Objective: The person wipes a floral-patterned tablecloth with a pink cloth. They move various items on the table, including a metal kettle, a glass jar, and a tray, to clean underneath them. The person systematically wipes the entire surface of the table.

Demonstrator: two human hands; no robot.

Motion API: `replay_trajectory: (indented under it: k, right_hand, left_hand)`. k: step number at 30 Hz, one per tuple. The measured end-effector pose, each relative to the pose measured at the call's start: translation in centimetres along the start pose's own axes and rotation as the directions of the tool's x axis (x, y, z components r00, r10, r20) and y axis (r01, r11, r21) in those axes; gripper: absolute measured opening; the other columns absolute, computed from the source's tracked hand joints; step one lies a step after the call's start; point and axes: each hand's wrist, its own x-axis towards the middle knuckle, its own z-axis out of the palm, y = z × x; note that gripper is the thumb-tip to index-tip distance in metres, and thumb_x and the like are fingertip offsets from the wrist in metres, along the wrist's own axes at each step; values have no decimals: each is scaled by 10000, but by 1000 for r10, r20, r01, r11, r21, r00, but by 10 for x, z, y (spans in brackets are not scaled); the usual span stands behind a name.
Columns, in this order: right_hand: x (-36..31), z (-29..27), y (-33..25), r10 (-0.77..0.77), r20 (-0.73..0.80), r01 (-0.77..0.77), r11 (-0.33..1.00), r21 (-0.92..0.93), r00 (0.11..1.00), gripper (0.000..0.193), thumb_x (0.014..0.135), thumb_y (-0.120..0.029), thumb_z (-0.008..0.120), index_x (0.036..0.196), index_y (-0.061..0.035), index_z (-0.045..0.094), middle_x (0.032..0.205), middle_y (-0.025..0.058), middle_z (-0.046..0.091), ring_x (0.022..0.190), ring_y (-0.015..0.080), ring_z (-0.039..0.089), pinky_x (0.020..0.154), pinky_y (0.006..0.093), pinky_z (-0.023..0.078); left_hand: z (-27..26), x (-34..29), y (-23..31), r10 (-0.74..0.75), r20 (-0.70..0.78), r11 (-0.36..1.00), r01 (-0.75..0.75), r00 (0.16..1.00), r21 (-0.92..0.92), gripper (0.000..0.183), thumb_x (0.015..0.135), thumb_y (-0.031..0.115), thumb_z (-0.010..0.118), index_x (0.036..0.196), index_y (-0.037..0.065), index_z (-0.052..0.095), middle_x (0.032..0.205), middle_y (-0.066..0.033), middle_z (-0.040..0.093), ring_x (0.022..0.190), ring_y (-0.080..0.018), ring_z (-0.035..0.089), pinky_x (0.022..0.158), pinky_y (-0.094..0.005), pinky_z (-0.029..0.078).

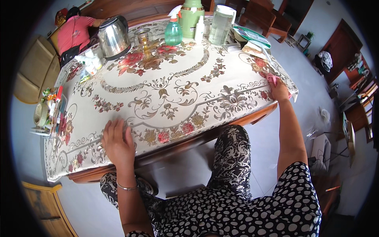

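Observation:
A cream tablecloth with a floral print point(237, 75) covers the table in front of me. My left hand point(118, 142) rests palm down near its front left edge, fingers stretched out, holding nothing. At the right end of the table, my right hand point(279, 90) is closed over a crumpled pink cloth point(271, 79), pressing it against the tabletop near the corner. Part of the cloth is hidden beneath my fingers.
Along the far side stand a steel kettle point(113, 37), a green spray bottle point(173, 31), a green thermos point(192, 19), a white bottle point(199, 31) and a clear pitcher point(220, 25). A green-and-white hand fan point(252, 36) lies far right. A person in pink point(75, 33) sits far left.

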Motion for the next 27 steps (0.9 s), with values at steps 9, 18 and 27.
replay_trajectory:
  k: [9, 18, 27]
  right_hand:
    - [-94, -40, -183, -556, -98, 513, 668, 539, 826, 344, 884, -196, 680, 1218, -159, 609, 1138, 103, 671, 1026, 212, 655, 914, 344, 529]
    - [-225, -51, -386, -855, -400, 846, 82, 526, 331, 446, 707, -78, 697, 1149, -66, 633, 1275, 116, 590, 1228, 265, 509, 1066, 388, 371]
    - [-212, -41, -379, -866, -351, 818, 106, 566, 355, 448, 791, -197, 671, 1212, -68, 594, 1278, 103, 585, 1223, 272, 508, 1058, 376, 372]
  left_hand:
    - [3, -5, -6, -36, 14, 999, 35, 999, 26, 272, 884, 228, 640, 1125, 102, 644, 1174, -63, 627, 1196, -292, 522, 957, -446, 398]
    - [-2, -2, -2, -43, -64, 998, 40, 997, -56, 479, 938, 124, 520, 1390, 6, 411, 1328, -196, 510, 1250, -388, 453, 1024, -484, 349]
    - [-4, -7, -17, -3, -89, 998, -3, 996, -70, 478, 938, 68, 485, 1394, -34, 382, 1356, -215, 485, 1270, -434, 416, 1060, -497, 320]
